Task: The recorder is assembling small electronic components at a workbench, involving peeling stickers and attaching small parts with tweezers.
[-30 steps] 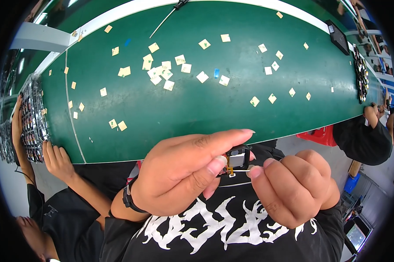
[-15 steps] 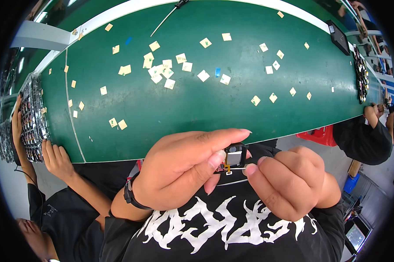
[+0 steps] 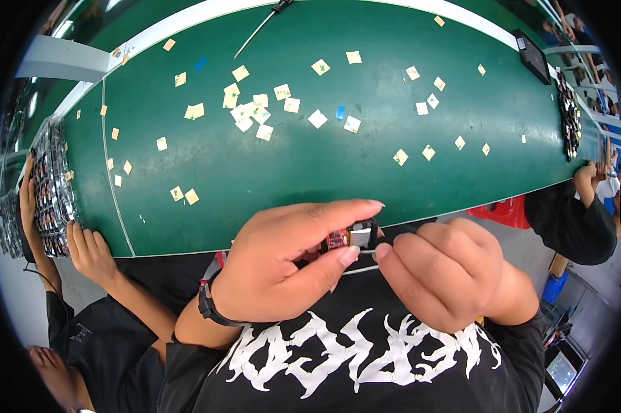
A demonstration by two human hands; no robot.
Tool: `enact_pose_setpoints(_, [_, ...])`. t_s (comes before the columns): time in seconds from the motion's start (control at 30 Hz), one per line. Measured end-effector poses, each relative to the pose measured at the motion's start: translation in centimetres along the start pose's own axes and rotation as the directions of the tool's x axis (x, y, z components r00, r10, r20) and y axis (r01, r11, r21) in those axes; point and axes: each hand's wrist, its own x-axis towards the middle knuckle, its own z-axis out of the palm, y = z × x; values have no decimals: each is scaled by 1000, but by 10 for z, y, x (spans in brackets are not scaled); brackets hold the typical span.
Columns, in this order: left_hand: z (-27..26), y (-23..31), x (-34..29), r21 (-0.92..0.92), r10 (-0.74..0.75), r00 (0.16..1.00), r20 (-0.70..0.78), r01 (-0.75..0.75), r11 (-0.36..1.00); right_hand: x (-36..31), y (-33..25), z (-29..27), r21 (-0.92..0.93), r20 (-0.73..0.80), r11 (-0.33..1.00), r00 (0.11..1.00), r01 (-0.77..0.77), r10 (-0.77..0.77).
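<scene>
My left hand [image 3: 272,258] is closed on a small black-cased electronic device [image 3: 360,237], gripping it between the thumb and fingers. A silver block and a red circuit board show on the side facing me. Close beside it on the right, my right hand [image 3: 444,275] is curled, thumb and forefinger pinched on a thin pale stick [image 3: 367,252]. The stick's other end reaches toward the lower edge of the device, beside my left thumb; whether it touches I cannot tell. Both hands are in front of my chest at the near edge of the green table [image 3: 269,182].
Several cream paper squares [image 3: 317,119] and a few blue bits [image 3: 340,113] lie scattered over the table. At the far edge is a screwdriver [image 3: 259,31]. Trays of small parts [image 3: 53,186] stand at the left, near a co-worker's hand [image 3: 90,251]. Dark parts [image 3: 570,117] are heaped far right.
The device has tilted and shifted slightly left in my left hand, showing more of its red board. My left thumb has moved down to its lower edge, and my right hand has come slightly left.
</scene>
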Motion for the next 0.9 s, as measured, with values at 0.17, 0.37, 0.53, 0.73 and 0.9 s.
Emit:
enact_pose_setpoints(0.17, [-2, -13, 0, -260, -94, 982, -166, 48, 965, -1, 11, 7, -5, -9, 996, 995, -94, 94])
enact_pose_setpoints(0.37, [-9, -6, -6, -139, -120, 969, -216, 92, 986, -24, 18, 12, 141, -95, 900, 899, -412, 427])
enact_pose_setpoints(0.53, [-8, 4, -9, -247, -109, 975, -195, 58, 967, -39, 20, 21, 171, -95, 871, 872, -461, 481])
enact_pose_setpoints(0.73, [-10, 2, -22, -243, -4, 986, -167, -38, 969, -53, 31, 23, 111, -142, 840, 828, -532, 543])
enact_pose_setpoints(0.9, [-8, 4, -24, -16, 147, 977, -152, -151, 988, -70, 39, 26, 77, -176, 787, 768, -612, 615])
